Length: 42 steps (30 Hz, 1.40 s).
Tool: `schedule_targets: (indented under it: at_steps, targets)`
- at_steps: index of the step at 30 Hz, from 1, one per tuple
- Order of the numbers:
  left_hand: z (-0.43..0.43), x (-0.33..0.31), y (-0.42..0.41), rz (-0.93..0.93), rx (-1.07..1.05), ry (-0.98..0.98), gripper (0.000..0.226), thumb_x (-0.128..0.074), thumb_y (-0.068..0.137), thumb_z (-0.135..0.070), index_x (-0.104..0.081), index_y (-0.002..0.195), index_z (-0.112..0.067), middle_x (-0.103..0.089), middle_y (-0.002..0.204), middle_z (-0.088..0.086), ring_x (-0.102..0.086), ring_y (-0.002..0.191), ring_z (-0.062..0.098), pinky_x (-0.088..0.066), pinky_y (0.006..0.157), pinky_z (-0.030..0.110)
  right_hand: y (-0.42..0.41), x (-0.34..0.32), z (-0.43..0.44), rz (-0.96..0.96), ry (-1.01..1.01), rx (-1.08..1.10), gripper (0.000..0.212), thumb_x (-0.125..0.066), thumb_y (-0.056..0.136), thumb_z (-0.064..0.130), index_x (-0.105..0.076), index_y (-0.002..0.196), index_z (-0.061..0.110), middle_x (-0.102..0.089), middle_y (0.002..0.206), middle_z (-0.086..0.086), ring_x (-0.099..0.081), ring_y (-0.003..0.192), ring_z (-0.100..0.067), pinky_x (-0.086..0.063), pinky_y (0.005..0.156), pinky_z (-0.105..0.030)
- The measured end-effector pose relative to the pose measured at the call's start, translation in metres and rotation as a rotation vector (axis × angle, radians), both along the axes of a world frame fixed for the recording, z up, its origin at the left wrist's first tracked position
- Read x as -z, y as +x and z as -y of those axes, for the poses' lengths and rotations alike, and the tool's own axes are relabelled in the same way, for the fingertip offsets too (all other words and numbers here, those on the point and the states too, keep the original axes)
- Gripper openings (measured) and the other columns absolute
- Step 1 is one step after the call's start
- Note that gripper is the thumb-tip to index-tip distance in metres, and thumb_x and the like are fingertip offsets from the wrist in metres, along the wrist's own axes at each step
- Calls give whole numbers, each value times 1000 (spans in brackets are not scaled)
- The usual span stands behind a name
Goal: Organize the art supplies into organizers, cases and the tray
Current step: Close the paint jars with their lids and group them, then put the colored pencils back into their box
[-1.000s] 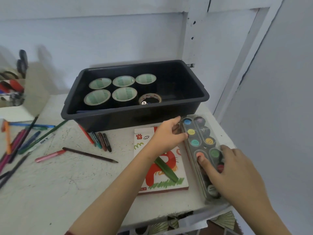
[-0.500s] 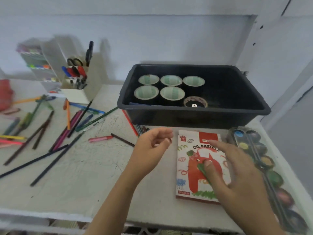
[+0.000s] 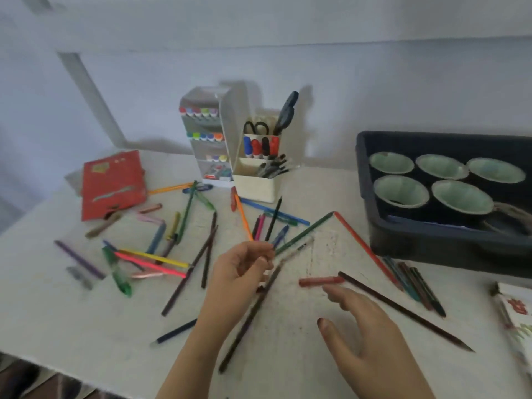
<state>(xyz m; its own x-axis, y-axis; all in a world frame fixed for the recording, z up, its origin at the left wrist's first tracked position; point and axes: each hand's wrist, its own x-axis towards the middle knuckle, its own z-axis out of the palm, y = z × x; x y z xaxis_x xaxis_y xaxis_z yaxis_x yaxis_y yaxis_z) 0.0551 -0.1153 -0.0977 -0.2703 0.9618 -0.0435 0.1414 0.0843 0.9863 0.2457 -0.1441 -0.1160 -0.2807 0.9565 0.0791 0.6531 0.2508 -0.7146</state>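
Your left hand (image 3: 244, 272): grip curled, thumb meeting fingertips at the end of the green pencil (image 3: 305, 231). With the blur, I cannot tell whether it pinches the pencil or holds nothing.

Your right hand (image 3: 371, 341): grip slack, fingers spread, empty, near the red crayon (image 3: 321, 281).

Done: tape rolls (image 3: 401, 190) sit in the black tray (image 3: 431, 243), markers in the white organizer (image 3: 205, 139).

Left: most pens and pencils lie loose across the counter (image 3: 288, 355).

The pastel box (image 3: 515, 315) is cut off at the right edge.
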Motion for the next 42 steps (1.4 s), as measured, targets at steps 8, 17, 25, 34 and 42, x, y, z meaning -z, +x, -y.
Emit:
schedule_targets:
  at_steps: [8, 17, 25, 34, 42]
  targets:
    - [1, 4, -135, -53, -44, 11, 30, -48, 91, 9, -68, 92, -13, -71, 79, -5, -66, 72, 7, -54, 64, 18, -138, 7, -20, 22, -5, -46, 43, -45, 77, 55, -39, 119, 49, -35, 108, 42, -40, 104, 7, -27, 85, -3]
    - [-9, 8, -290, -333, -359, 20, 23, -59, 86, 0, -62, 99, -19, -66, 100, -6, -59, 77, -5, -42, 66, 5, -243, 1, -28, 101, 106, 4, 47, -43, 77, 52, -56, 118, 33, -49, 107, 22, -54, 104, -10, -44, 90, -36]
    - [-82, 2, -366, -323, -455, -305, 42, -61, 89, -31, -51, 120, -5, -59, 104, 8, -58, 100, 29, -44, 81, 35, -268, 0, -42, 195, 65, -11, 39, -53, 90, 40, -43, 127, 39, -36, 113, 26, -33, 108, 3, -21, 90, -19]
    - [-108, -15, -373, -152, -430, -105, 5, -60, 88, -8, -60, 92, -10, -64, 92, 9, -61, 82, 23, -48, 62, 26, -269, 0, -46, 175, 147, 110, 45, -41, 77, 52, -61, 112, 32, -49, 104, 22, -46, 98, -4, -44, 86, -37]
    - [-116, -45, -347, -554, -481, 414, 27, -49, 88, 0, -68, 104, -9, -62, 79, -5, -52, 62, 4, -36, 60, 3, -292, -20, -69, 163, 169, 26, 34, -52, 91, 35, -49, 125, 36, -40, 114, 26, -34, 109, 5, -27, 102, -26]
